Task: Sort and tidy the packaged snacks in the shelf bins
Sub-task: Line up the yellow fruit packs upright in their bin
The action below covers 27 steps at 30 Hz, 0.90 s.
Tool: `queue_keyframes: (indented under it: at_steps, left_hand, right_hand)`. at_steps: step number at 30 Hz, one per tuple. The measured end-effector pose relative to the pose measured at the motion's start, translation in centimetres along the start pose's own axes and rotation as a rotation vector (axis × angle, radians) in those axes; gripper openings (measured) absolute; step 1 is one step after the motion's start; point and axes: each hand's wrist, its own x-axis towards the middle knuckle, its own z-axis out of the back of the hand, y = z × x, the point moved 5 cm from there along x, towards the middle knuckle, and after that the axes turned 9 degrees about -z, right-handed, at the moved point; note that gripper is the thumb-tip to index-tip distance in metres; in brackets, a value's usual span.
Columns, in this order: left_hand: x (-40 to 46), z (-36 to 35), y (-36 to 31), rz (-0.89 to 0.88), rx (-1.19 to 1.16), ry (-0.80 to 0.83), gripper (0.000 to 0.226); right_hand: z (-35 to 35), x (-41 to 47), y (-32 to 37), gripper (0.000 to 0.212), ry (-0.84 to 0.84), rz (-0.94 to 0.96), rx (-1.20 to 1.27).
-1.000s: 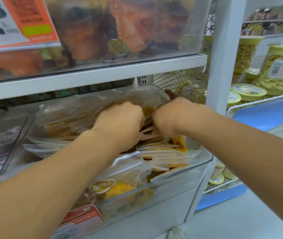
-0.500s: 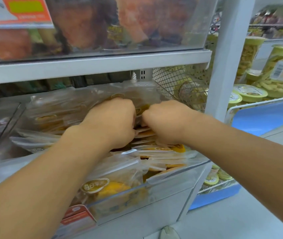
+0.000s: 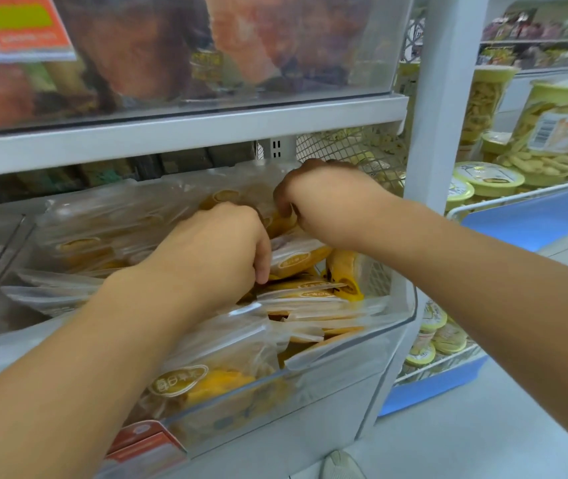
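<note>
- Since half a second ago my two hands have split: the right hand [image 3: 327, 202] has lifted toward the back of the clear plastic shelf bin [image 3: 372, 344], while the left hand [image 3: 217, 250] sits lower and nearer the front.
- Left grip: fingers curled down onto the clear, crinkly packets of yellow dried fruit [image 3: 296, 261], pinching the edge of one near the middle of the bin.
- Right grip: fingers curled over a packet at the rear, just under the grey metal shelf edge [image 3: 186, 133]; I take it as clamped on that packet, though the fingertips are hidden from me.
- Progress, as I judge it: roughly midway. Packets along the left side stand in a loose row, leaning back; those at the front right lie flat and jumbled, overlapping each other. Those remain to be stood up and aligned.
- Materials: the packets are thin glossy film, slippery and floppy, with oval gold labels; contents look soft and lumpy. The bin wall is rigid, smooth and see-through, with an orange price tag [image 3: 144, 444] at its lower front.
- Beside the white upright post [image 3: 445, 98], round yellow-lidded tubs [image 3: 488, 174] sit on the neighbouring blue shelf, well apart from my hands.
</note>
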Motion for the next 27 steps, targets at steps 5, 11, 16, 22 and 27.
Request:
queue_keyframes:
  at_steps: [5,11,16,22,27]
  left_hand:
    - [-0.2,-0.3,0.2,-0.025,-0.012,-0.027,0.047]
    - [0.8,0.4,0.7,0.136,0.026,-0.219,0.053]
    - [1.0,0.6,1.1,0.174,0.063,-0.278,0.044]
    - [1.2,0.3,1.2,0.114,0.003,-0.3,0.034]
    - [0.9,-0.3,0.8,-0.049,-0.188,-0.131,0.028]
  right_hand:
    - [-0.7,-0.5,-0.8,0.01,-0.021,0.018,0.067]
    - [1.6,-3.0,-1.7,0.021,-0.226,0.128,0.427]
    - [1.3,-4.5,-0.1,0.042,0.427,0.201,0.502]
    - [0.3,-4.9,0.7,0.067,0.653,0.187,0.351]
    - [-1.1,-5.0,0.8,0.066,0.655,0.165,0.145]
